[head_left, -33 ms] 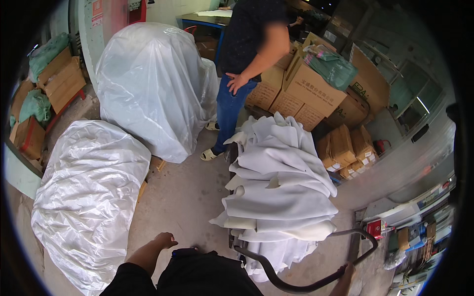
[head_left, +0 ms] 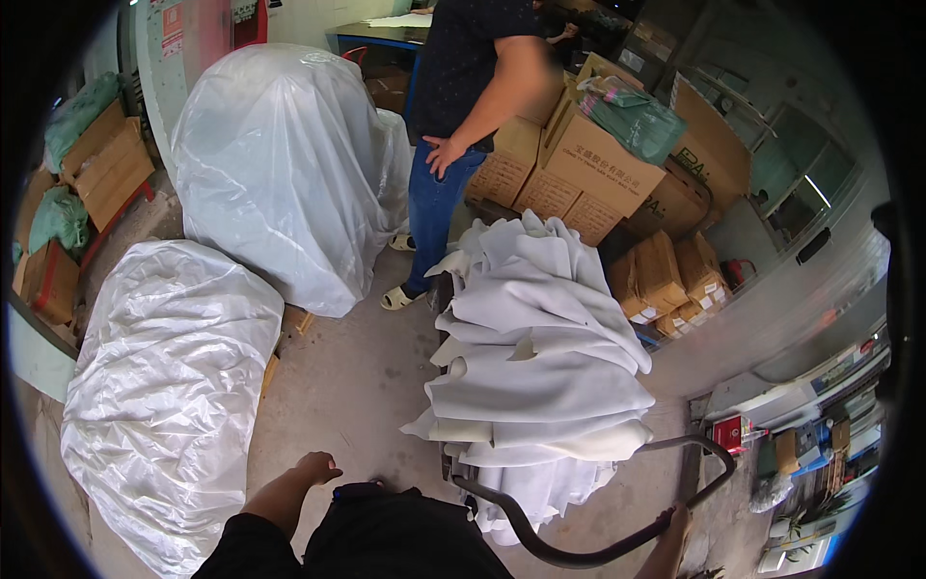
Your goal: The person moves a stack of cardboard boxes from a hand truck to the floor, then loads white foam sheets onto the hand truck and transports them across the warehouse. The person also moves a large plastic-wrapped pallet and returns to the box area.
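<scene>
In the head view, the right hand (head_left: pixel 679 521) is closed around the dark curved handle (head_left: pixel 577 560) at the near end of what looks like a cart, whose bed is mostly hidden under its load. The left hand (head_left: pixel 316 467) hangs over the floor (head_left: pixel 338 396), well apart from the handle, with its fingers curled; nothing shows in it, but the palm is turned out of sight, so I cannot tell how far open it is. The pile of pale grey sheets (head_left: pixel 545 328) lies just beyond the handle, in loose folds whose edges droop over the sides. Judging by this, the loading looks done: the sheets sit heaped together and one hand has hold of the handle. Any moving or unloading seems left, though how much cannot be told from here. A co-worker (head_left: pixel 458 72) stands near the far left corner of the pile, one hand at the hip. To the left stand a tall covered heap (head_left: pixel 280 183) and a low covered heap (head_left: pixel 169 386), both under whitish plastic, while cardboard boxes (head_left: pixel 603 166) are stacked behind the pile
</scene>
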### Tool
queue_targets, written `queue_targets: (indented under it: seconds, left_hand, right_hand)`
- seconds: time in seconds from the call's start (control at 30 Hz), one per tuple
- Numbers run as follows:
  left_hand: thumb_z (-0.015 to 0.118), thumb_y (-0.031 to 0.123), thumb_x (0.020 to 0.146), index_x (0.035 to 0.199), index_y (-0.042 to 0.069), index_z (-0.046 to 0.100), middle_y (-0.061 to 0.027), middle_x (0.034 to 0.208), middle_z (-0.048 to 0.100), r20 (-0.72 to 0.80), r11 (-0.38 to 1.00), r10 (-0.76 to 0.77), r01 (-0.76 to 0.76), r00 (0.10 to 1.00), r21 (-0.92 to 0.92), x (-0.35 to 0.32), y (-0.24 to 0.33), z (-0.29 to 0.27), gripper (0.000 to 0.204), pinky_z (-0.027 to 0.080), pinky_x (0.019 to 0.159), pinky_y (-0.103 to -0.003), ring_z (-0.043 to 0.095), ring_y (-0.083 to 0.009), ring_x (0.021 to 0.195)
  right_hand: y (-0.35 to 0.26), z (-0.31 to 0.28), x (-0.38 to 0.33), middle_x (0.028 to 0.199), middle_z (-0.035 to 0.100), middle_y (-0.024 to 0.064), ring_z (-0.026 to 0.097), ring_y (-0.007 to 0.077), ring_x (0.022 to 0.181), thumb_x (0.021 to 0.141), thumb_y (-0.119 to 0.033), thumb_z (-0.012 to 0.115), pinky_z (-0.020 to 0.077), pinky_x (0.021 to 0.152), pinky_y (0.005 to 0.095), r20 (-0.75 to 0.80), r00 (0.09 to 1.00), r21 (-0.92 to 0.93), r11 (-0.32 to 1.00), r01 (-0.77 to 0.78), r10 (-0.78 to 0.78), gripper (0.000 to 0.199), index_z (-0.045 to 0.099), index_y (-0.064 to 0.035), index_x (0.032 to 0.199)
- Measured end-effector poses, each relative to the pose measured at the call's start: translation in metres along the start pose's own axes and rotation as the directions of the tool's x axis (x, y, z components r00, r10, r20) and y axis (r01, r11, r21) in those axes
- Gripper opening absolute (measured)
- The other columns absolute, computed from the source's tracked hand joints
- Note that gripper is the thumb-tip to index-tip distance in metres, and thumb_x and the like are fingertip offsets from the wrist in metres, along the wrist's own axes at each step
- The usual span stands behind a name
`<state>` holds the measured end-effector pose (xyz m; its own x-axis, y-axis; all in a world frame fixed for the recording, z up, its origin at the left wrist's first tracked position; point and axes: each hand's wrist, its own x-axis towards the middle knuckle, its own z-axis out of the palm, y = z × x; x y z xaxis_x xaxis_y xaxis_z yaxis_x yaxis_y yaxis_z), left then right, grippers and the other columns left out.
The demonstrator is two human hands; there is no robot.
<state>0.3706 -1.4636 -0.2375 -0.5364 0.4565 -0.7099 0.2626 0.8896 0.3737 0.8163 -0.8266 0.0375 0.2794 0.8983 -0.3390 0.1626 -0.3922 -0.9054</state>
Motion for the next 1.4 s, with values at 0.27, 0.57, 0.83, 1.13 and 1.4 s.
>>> queue_targets:
  seconds: [0.27,0.57,0.83,1.13,1.4]
  left_hand:
    - [0.068,0.049,0.082,0.108,0.01,0.07,-0.0141,0.105,0.07,0.014,0.979,0.162,-0.163,0.987,0.12,0.033,0.107,-0.039,0.048,0.051,0.092,-0.045,0.065,-0.034,0.105]
    - [0.076,0.037,0.078,0.138,0.005,0.048,-0.0125,0.135,0.049,-0.218,0.646,0.733,-0.559,0.644,0.521,0.111,0.368,-0.155,0.074,0.038,0.103,-0.052,0.047,-0.0336,0.125]
    - [0.085,0.035,0.067,0.155,0.008,0.02,-0.0117,0.162,0.014,-0.081,0.447,0.805,-0.511,0.588,0.734,0.275,0.597,-0.291,0.112,0.018,0.112,-0.07,0.014,-0.0395,0.148]
    - [0.059,0.012,0.08,0.078,0.011,0.073,-0.0101,0.08,0.073,0.034,0.356,0.878,-0.697,0.478,0.622,0.285,0.552,-0.223,0.014,0.057,0.066,-0.041,0.073,-0.0283,0.079]
    - [0.066,0.029,0.083,0.106,0.006,0.06,-0.0204,0.111,0.06,0.229,0.375,0.774,-0.718,0.591,0.587,0.242,0.435,-0.26,0.034,0.054,0.083,-0.046,0.064,-0.0347,0.103]
  right_hand:
    - [-0.006,0.011,-0.042,0.062,0.044,0.0018,0.045,0.0158,0.041,0.086,-0.013,0.061,0.0389,0.036,0.0322,-0.057,0.995,0.043,0.996,0.083,-0.081,0.017,0.046,-0.008,0.093]
    - [-0.012,0.013,-0.059,0.069,0.053,0.0082,0.052,0.0192,0.039,0.087,-0.012,0.058,0.0394,0.032,0.0328,-0.1,0.994,-0.052,0.997,0.049,-0.054,0.031,0.045,-0.0051,0.114]
    - [-0.003,0.041,-0.165,0.102,0.059,0.0248,0.064,0.0291,0.056,0.085,-0.013,0.067,0.0518,0.046,0.0433,-0.251,0.951,-0.628,0.778,-0.016,-0.183,0.062,0.036,0.0022,0.136]
    - [0.013,0.021,-0.151,0.108,0.062,0.0231,0.066,0.0345,0.09,0.085,-0.012,0.066,0.0568,0.068,0.0445,-0.231,0.919,-0.82,0.572,-0.008,-0.318,0.057,0.039,0.002,0.133]
    - [0.017,0.028,-0.147,0.09,0.062,0.0189,0.063,0.0271,0.055,0.086,-0.011,0.065,0.0521,0.042,0.0374,-0.247,0.915,-0.668,0.74,0.078,-0.319,0.047,0.041,-0.0003,0.126]
